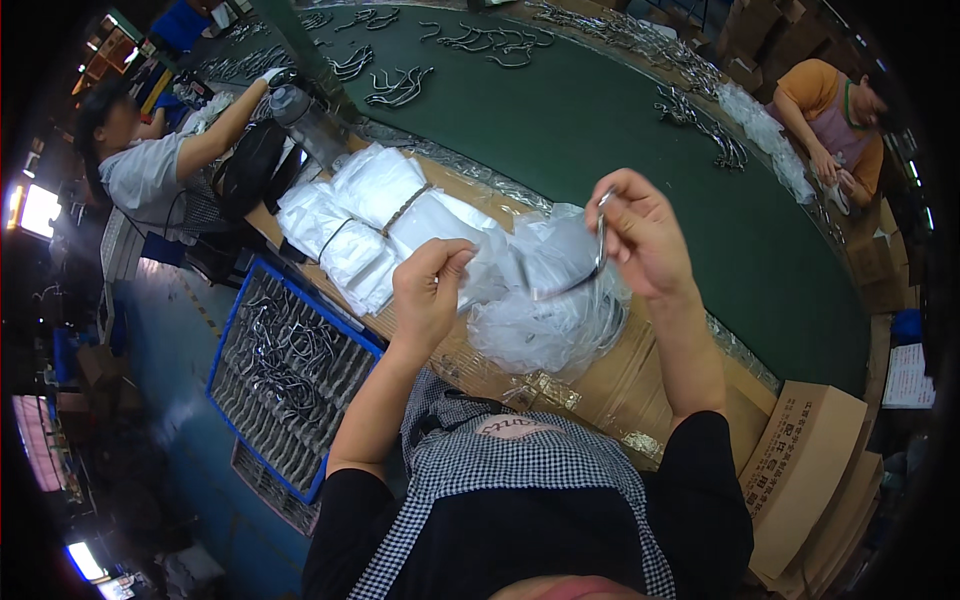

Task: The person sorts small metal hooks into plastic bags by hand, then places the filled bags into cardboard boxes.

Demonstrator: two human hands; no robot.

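My left hand (433, 292) is closed, its thumb and fingers pinching the edge of a thin clear plastic bag (486, 268). In my right hand (643, 238), raised higher and to the right, is a curved chrome metal piece (584, 283) gripped near its upper end. The lower end of this piece bends left toward the bag; whether it is inside the bag I cannot tell. Beneath both hands lies a heap of crumpled clear bags (545, 335) on a cardboard-covered bench (655, 385). Bundles of white plastic bags (375, 185), tied with bands, rest left of the heap.
At left stands a blue-rimmed tray (224, 345) holding many chrome pieces. Beyond the bench stretches a green work surface (600, 110) with scattered metal pieces (400, 87). Cardboard boxes (805, 470) stand at right. One person (150, 165) works at left, another (820, 105) at far right.
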